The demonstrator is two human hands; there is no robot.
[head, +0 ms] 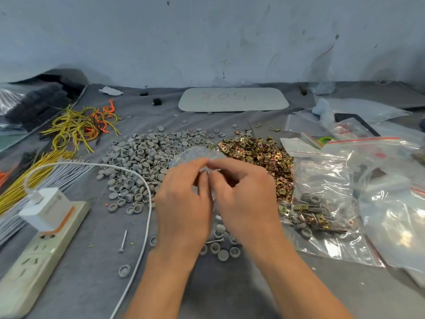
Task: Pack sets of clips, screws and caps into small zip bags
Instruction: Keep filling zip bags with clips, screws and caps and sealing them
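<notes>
Hands: left hand (184, 203), right hand (243, 199) pinch one zip bag (195, 155).

I see the cap pile (147, 162) meeting the clip pile (259, 155) on its right, a flat board (233, 99) behind both, wires (80, 125) and a power strip (39, 247) at left, a filled bag (326, 203) at right, and a small zip bag (195, 155) in front, between the left hand (184, 203) and the right hand (243, 199).

Both hands meet above the grey table (92, 284): the left hand (184, 203) and right hand (243, 199) pinch a small clear zip bag (197, 155) between fingertips. Behind them lie a heap of grey caps (142, 157) and a heap of brass clips (259, 153). 1 loose screw (123, 241) lies beside a white cable (147, 215). A filled bag (322, 203) rests to the right.
</notes>
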